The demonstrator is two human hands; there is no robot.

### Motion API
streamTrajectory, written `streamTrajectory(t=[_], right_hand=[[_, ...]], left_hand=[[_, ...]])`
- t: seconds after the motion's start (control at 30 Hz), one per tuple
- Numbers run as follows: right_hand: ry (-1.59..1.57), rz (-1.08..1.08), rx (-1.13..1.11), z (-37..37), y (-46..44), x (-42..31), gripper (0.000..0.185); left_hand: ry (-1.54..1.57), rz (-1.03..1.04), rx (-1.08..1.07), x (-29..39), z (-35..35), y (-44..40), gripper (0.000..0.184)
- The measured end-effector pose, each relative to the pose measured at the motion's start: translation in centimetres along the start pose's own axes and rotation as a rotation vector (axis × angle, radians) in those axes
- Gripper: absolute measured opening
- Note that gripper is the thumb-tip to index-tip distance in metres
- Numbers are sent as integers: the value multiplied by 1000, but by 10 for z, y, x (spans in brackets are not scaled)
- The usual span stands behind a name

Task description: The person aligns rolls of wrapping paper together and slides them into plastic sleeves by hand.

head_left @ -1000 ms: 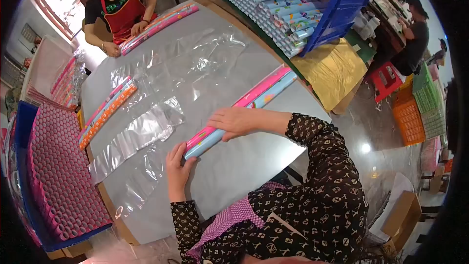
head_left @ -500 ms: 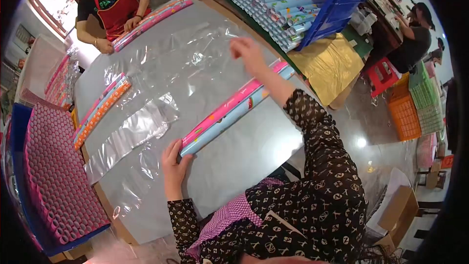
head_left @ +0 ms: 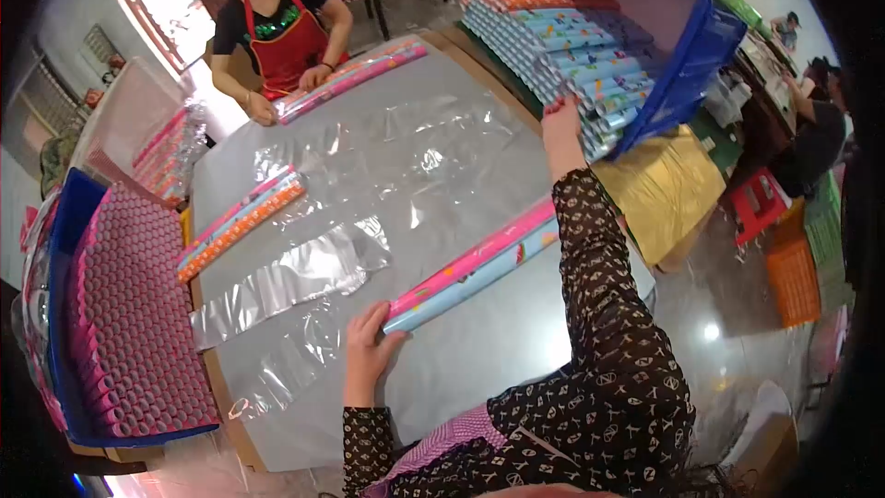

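My left hand (head_left: 369,350) grips the near ends of two rolls lying side by side on the table. One is a pink patterned wrapping paper roll (head_left: 479,258), the other a light blue wrapping paper roll (head_left: 479,286). Fingers rest by the pink end, and the thumb is against the blue end. My right arm reaches over the far part of these rolls and hides it. At the stack of light blue wrapping paper rolls (head_left: 590,55), my right hand (head_left: 562,129) has its fingers bent against the end of a roll; the exact grip is partly hidden.
Clear plastic sleeves (head_left: 295,272) and a three-roll bundle (head_left: 244,226) lie on the grey table (head_left: 461,387). Across it, a co-worker (head_left: 286,37) holds wrapped rolls (head_left: 355,83). A blue crate (head_left: 69,249) of pink rolls stands left; another blue crate (head_left: 687,65) is behind the stack.
My right hand has moved from above the table out to the stack of light blue rolls. My left hand stays on the two roll ends. The view has shifted.
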State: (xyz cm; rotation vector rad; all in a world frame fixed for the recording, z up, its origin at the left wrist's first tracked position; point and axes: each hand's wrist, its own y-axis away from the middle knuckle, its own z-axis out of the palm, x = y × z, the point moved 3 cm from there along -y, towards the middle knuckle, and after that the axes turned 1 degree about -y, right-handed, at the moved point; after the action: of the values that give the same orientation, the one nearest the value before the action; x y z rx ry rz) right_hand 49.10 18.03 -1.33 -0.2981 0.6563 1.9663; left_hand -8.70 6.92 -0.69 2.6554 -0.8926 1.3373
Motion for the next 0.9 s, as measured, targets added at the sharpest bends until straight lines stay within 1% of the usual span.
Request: streamTrajectory(t=[0.07,0.13,0.23,0.33,0.37,0.43,0.47,0.57,0.67,0.73,0.9], right_hand=[[-26,-17,-20,6,7,-3,12],[-34,-10,67,8,9,-6,15],[-32,9,106,12,13,-7,19],[-64,-20,91,13,7,-4,21],[-64,-22,96,14,1,-3,21],[-91,57,90,15,-7,-5,20],[-70,16,7,14,-8,-4,20],[-70,-12,45,11,-5,-4,18],[-69,-10,80,19,7,-2,17],[-113,-56,121,21,5,-1,15],[-180,-50,104,23,1,1,11]], left_hand=[[-2,26,21,1,-1,-1,55],[-40,34,4,2,-1,-2,55],[-19,22,-12,1,-1,-2,55],[-39,18,-15,7,-3,-3,54],[-39,18,-21,4,-2,-3,54],[-3,24,-6,-1,0,-2,55],[0,22,-28,-3,1,0,55],[32,6,-48,-1,2,-2,56],[-10,-28,-40,7,-3,-3,54],[-5,-20,-44,8,-3,-3,54],[-16,7,-48,5,-3,-4,55]])
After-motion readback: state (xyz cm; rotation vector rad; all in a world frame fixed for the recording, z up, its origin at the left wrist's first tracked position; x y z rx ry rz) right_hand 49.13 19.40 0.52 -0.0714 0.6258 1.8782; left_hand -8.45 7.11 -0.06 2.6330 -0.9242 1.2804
